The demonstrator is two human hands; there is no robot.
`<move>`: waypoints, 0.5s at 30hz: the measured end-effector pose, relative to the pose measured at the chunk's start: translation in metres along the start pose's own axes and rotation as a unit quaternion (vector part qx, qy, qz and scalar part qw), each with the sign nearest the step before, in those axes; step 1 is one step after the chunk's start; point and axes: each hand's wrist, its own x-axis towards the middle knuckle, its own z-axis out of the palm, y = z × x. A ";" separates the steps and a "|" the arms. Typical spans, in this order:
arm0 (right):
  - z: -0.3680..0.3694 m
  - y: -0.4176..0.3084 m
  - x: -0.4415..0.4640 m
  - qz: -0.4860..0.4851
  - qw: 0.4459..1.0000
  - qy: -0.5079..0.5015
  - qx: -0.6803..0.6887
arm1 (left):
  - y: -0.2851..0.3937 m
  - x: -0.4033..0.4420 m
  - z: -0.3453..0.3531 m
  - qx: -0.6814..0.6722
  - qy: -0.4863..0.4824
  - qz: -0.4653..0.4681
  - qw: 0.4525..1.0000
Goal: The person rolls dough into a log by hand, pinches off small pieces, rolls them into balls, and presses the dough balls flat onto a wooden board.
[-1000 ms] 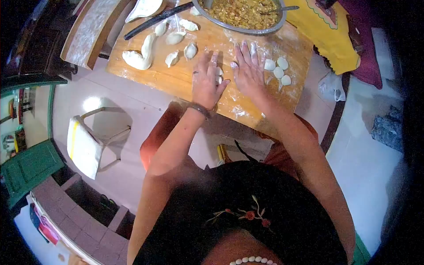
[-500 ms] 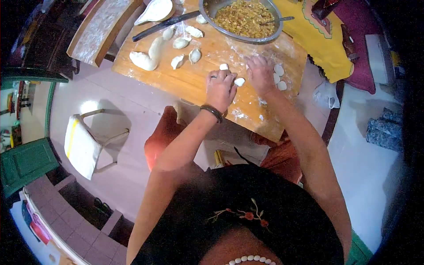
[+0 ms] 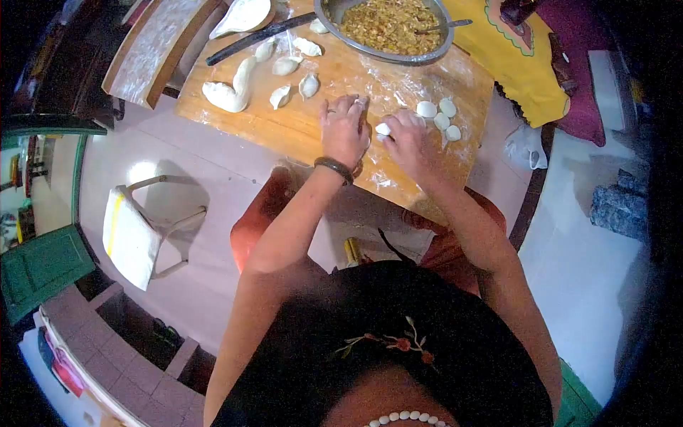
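My right hand (image 3: 411, 147) is closed on a small white dough piece (image 3: 383, 129), pinched at its thumb side just above the floury wooden board (image 3: 299, 128). My left hand (image 3: 344, 132) lies palm down on the board, fingers stretched forward. A bit of white shows at its fingertips; whether that is dough under them is hard to make out. Several flattened dough rounds (image 3: 442, 122) lie just beyond my right hand. To the left are several filled dumplings (image 3: 286, 65) and a long, curved roll of dough (image 3: 228, 97).
A metal bowl (image 3: 449, 51) of chopped filling with a spoon (image 3: 455, 24) stands at the board's far edge. A dark rolling stick (image 3: 260, 39) lies beside a heap of flour (image 3: 242, 16). A floured wooden tray (image 3: 153, 53) and a white-covered chair (image 3: 131, 238) are at left.
My right hand has come left and toward me, off the dough rounds, and taken hold of the dough piece. My left hand has shifted slightly forward over the other piece.
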 end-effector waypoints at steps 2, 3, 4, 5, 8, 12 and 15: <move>0.006 0.015 -0.015 0.020 1.000 0.014 0.003 | -0.001 -0.001 0.001 0.014 -0.014 0.003 1.000; 0.004 0.019 -0.021 0.039 0.999 0.020 -0.001 | -0.001 0.000 0.001 0.009 -0.019 -0.001 1.000; 0.002 0.024 -0.029 0.060 0.998 0.024 -0.005 | 0.000 -0.001 0.002 0.002 -0.024 -0.005 1.000; -0.003 0.029 -0.037 0.082 0.995 0.012 0.051 | 0.000 -0.002 0.003 -0.018 -0.023 0.017 0.999; -0.026 0.025 -0.052 0.146 0.975 -0.016 0.169 | 0.002 0.000 0.003 -0.056 -0.026 0.069 0.996; -0.022 0.035 -0.072 0.139 0.981 0.006 0.132 | 0.005 -0.001 0.002 -0.055 -0.047 0.083 0.994; -0.021 0.037 -0.080 0.076 0.994 0.036 0.063 | 0.008 -0.004 -0.002 -0.047 -0.067 0.083 0.993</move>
